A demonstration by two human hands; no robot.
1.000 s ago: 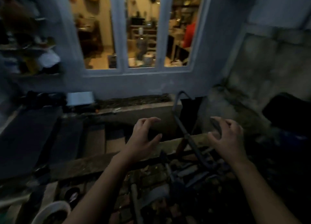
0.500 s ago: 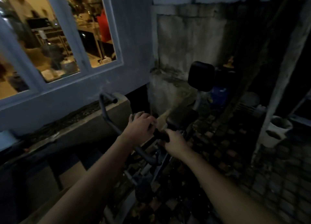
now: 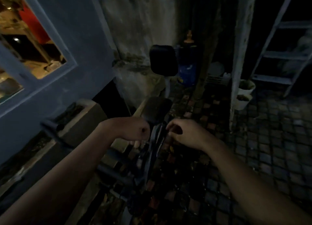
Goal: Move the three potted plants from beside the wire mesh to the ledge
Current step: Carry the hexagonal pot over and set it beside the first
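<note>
1. Our left hand (image 3: 133, 131) is curled into a closed grip low over a dark metal frame (image 3: 155, 140); we cannot tell whether it clasps it.
2. Our right hand (image 3: 184, 133) is half-curled, fingers bent, just beside the same frame.
3. Two white potted plants (image 3: 245, 93) sit well apart to the right, on the paved floor (image 3: 270, 140) by a post (image 3: 239, 55).

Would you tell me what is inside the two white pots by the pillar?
The two white pots hold dark soil or low plants; the dimness hides which. The pillar covers their left sides.
</note>
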